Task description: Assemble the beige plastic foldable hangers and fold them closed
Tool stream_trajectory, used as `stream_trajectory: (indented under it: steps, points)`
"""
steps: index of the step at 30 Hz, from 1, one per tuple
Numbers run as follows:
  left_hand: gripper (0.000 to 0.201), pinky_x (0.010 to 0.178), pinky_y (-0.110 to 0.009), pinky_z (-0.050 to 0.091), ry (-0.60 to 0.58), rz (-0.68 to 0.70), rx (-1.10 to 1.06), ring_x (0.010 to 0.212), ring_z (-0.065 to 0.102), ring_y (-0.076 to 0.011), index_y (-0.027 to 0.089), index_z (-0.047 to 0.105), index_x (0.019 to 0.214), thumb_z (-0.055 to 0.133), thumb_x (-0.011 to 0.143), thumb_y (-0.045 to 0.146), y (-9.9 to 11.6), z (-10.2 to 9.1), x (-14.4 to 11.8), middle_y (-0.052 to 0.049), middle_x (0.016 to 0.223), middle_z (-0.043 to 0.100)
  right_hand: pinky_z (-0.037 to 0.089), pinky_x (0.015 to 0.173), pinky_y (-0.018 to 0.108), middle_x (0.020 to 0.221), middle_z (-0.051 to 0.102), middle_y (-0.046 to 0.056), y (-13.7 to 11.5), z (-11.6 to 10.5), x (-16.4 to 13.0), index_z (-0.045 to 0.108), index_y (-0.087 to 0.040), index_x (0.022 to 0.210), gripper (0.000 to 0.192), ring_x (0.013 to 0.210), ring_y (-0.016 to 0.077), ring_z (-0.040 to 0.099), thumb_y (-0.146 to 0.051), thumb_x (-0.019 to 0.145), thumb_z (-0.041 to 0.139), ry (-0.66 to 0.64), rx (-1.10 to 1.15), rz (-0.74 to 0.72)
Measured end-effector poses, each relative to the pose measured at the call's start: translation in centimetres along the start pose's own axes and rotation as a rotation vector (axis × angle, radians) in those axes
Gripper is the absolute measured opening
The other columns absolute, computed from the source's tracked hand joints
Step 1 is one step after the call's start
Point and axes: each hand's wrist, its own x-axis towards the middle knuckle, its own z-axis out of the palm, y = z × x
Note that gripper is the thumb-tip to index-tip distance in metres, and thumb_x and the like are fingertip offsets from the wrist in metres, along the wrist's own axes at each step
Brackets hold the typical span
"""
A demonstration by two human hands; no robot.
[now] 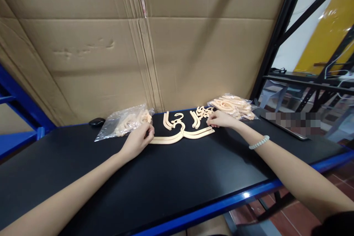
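Cream-coloured hanger arms (166, 140) lie joined at the centre in front of me, forming a wide hanger shape on the black table. My left hand (138, 139) is at their left end, its fingers curled closed over the tip. Just above the right end, my right hand (220, 119) has its thumb and fingers pressed together; what is between them, if anything, is too small to make out. Beyond the hanger lie a loose hook (178, 115), short curved arms (167, 121) on the left and more curved arms (195, 119) on the right. Several small hook pieces (203, 111) sit heaped beside my right fingers.
A clear bag of cream parts (121, 123) lies on the left, another bag (233, 106) at the back right. A black mouse (96, 122) and a dark flat device (284, 127) rest on the table (166, 188). Cardboard (210, 55) walls the back.
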Motion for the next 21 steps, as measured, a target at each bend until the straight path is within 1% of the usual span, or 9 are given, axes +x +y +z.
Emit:
stream_trajectory:
  steps: [4,8,11,12,14,16,18,19,21]
  points:
    - [0.020,0.056,-0.025,0.038,0.003,-0.005,-0.006,0.056,0.048,-0.0137,0.020,0.045,0.073,0.040,0.089,0.031,-0.1,0.0,0.0,0.003,0.063,0.049,0.041,0.048,0.022,0.054,0.059,0.000,0.2,0.3,0.2,0.059,-0.016,0.058,0.015,0.049,0.0095,0.051,-0.025,0.070,0.058,0.007,0.014,0.019]
    - [0.029,0.056,-0.025,0.036,0.033,0.033,-0.014,0.055,0.044,-0.0126,0.021,0.035,0.065,0.042,0.090,0.033,-0.2,0.2,0.0,0.003,0.061,0.046,0.044,0.049,0.023,0.057,0.061,0.001,-0.5,-0.6,-0.3,0.060,-0.016,0.063,0.017,0.050,0.0103,0.053,-0.030,0.072,0.059,-0.041,0.040,0.030]
    - [0.027,0.057,-0.025,0.037,0.066,0.049,-0.017,0.058,0.046,-0.0123,0.021,0.035,0.066,0.045,0.089,0.032,-0.2,0.2,-0.1,0.002,0.066,0.052,0.044,0.050,0.024,0.062,0.063,0.002,-1.6,-3.1,-1.7,0.062,-0.017,0.066,0.023,0.053,0.0115,0.055,-0.040,0.072,0.061,-0.083,0.029,-0.011]
    - [0.025,0.057,-0.025,0.038,0.072,0.051,-0.015,0.058,0.047,-0.0123,0.021,0.037,0.067,0.046,0.089,0.031,-0.2,0.2,-0.1,0.001,0.067,0.053,0.043,0.051,0.025,0.064,0.064,0.003,-1.8,-4.2,-2.4,0.063,-0.017,0.068,0.027,0.054,0.0122,0.055,-0.044,0.073,0.061,-0.059,0.001,-0.043]
    - [0.020,0.057,-0.025,0.039,0.077,0.048,-0.009,0.059,0.049,-0.0125,0.021,0.042,0.072,0.047,0.088,0.031,-0.2,0.1,-0.1,0.002,0.069,0.054,0.043,0.056,0.027,0.069,0.065,0.005,-1.6,-6.8,-4.3,0.065,-0.017,0.071,0.034,0.060,0.0150,0.057,-0.051,0.072,0.060,0.089,-0.082,-0.109]
    - [0.016,0.056,-0.025,0.039,0.082,0.039,0.001,0.059,0.050,-0.0126,0.021,0.045,0.076,0.047,0.088,0.031,-0.2,0.1,-0.2,0.002,0.068,0.055,0.044,0.064,0.030,0.076,0.068,0.007,0.1,-9.5,-6.6,0.066,-0.017,0.079,0.041,0.070,0.0196,0.060,-0.057,0.073,0.058,0.315,-0.149,-0.051]
    - [0.013,0.057,-0.025,0.041,0.090,0.037,0.011,0.060,0.051,-0.0128,0.021,0.047,0.079,0.047,0.088,0.031,-0.2,0.2,-0.2,0.002,0.069,0.055,0.045,0.074,0.033,0.092,0.069,0.012,3.3,-11.6,-9.1,0.065,-0.015,0.095,0.048,0.085,0.0252,0.063,-0.057,0.072,0.059,0.520,-0.210,0.088]
    - [0.013,0.057,-0.025,0.042,0.095,0.038,0.015,0.061,0.052,-0.0130,0.021,0.047,0.080,0.047,0.088,0.031,-0.2,0.2,-0.2,0.002,0.070,0.056,0.044,0.080,0.035,0.104,0.068,0.016,5.3,-12.4,-10.2,0.062,-0.013,0.107,0.054,0.094,0.0281,0.062,-0.054,0.072,0.061,0.560,-0.287,0.198]
    - [0.012,0.059,-0.026,0.043,0.096,0.035,0.019,0.063,0.053,-0.0134,0.021,0.047,0.082,0.048,0.089,0.031,-0.2,0.2,-0.3,0.001,0.072,0.057,0.041,0.086,0.039,0.124,0.058,0.025,9.7,-13.4,-12.2,0.052,-0.006,0.127,0.074,0.108,0.0348,0.057,-0.051,0.070,0.064,0.535,-0.425,0.423]
